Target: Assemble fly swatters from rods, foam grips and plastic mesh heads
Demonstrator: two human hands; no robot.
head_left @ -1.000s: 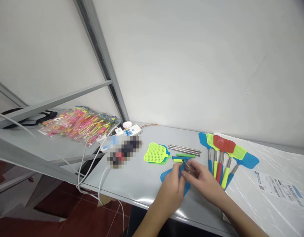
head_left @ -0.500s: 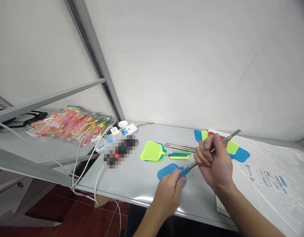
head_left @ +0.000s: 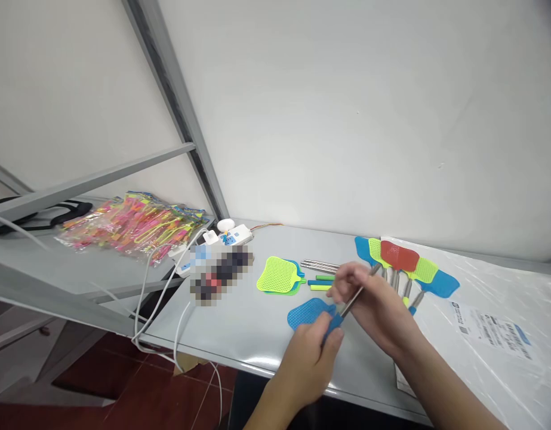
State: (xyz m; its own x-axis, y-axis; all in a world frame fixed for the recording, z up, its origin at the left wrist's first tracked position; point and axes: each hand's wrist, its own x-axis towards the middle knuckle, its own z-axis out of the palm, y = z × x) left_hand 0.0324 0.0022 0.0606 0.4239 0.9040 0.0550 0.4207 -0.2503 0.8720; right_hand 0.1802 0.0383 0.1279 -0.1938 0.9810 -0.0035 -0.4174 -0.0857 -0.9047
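Observation:
My left hand (head_left: 308, 358) is closed around a blue handle grip (head_left: 332, 329) with a metal rod (head_left: 352, 301) sticking out of it, slanting up to the right. My right hand (head_left: 378, 307) curls its fingers about that rod near its far end. A blue fly swatter head (head_left: 307, 313) lies on the table just beyond my left hand, partly hidden by it. Farther back is a stack of swatter heads, a yellow-green one (head_left: 279, 275) on top. Green, blue and yellow handle grips (head_left: 320, 288) lie beside several thin metal rods (head_left: 317, 265), partly behind my right hand.
Several swatters with heads and rods, one red (head_left: 398, 255), lie fanned out on a white plastic package (head_left: 490, 286) at the right. Power strips (head_left: 234, 236) and white cables stand left. Bagged colourful items (head_left: 136, 224) lie on a neighbouring surface beyond a metal frame post (head_left: 181, 113).
My right hand has moved left and down along the rod, toward my left hand. Less rod now shows beyond the right hand, and the swatters on the package are more exposed.

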